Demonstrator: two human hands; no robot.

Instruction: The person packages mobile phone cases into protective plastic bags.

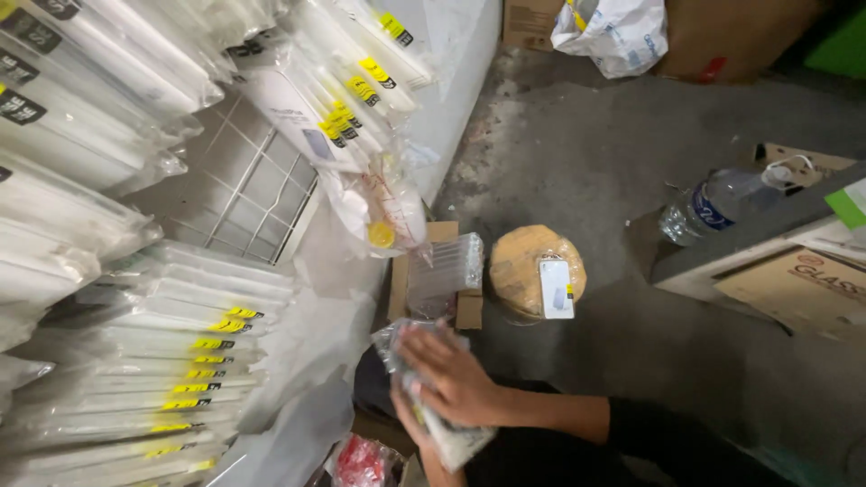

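Both hands meet low in the middle of the head view. My right hand (pixel 454 377) lies flat on top of a bundle of clear plastic-wrapped white packets (pixel 456 439), fingers spread over it. My left hand (pixel 410 417) grips the same bundle from underneath and is mostly hidden by it. The bundle is tilted, with its upper end crinkled (pixel 390 335). Just beyond the hands, another stack of clear-wrapped packets (pixel 445 264) rests on a small cardboard box (pixel 468 309).
Rows of white packets with yellow tags hang on a wire rack at left (pixel 194 361) and above (pixel 347 99). A round tan stool (pixel 523 266) carries a white packet (pixel 556 289). A plastic water bottle (pixel 713 206), cardboard boxes (pixel 803 284) and a white bag (pixel 613 32) stand on the grey floor.
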